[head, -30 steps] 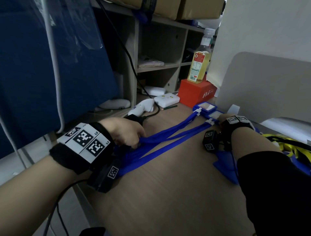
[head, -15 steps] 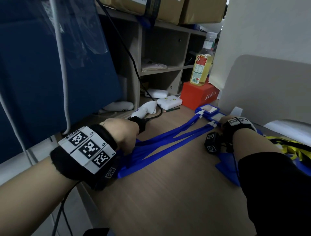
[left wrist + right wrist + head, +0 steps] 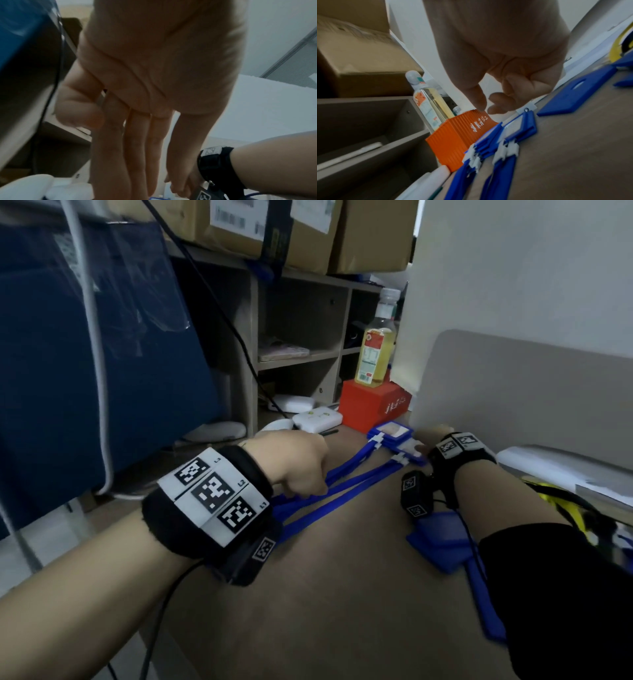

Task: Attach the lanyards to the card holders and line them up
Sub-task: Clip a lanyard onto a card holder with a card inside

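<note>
Left hand [image 3: 291, 462] is down on the blue lanyards [image 3: 346, 477] near the front edge of the wooden desk [image 3: 342, 594]. The left wrist view shows its fingers [image 3: 109, 155] straight and pointing down, thumb tucked alongside, nothing curled around the straps, so it looks like a flat press, though the contact itself is out of sight. The straps run diagonally away across the desk to white clips [image 3: 505, 150] on a small stack of blue card holders [image 3: 394, 436] lying just beside the orange box [image 3: 373, 405]. A bottle of yellow liquid [image 3: 375, 350] stands on that box. Right hand [image 3: 431, 434] hovers at the far end by those holders; its fingers [image 3: 498, 102] are loosely curled, tips just above the holders' far edge, gripping nothing that I can see. More loose blue card holders [image 3: 442, 546] lie by the right forearm, without straps. Yellow lanyards [image 3: 561, 508] are piled at the right edge.
</note>
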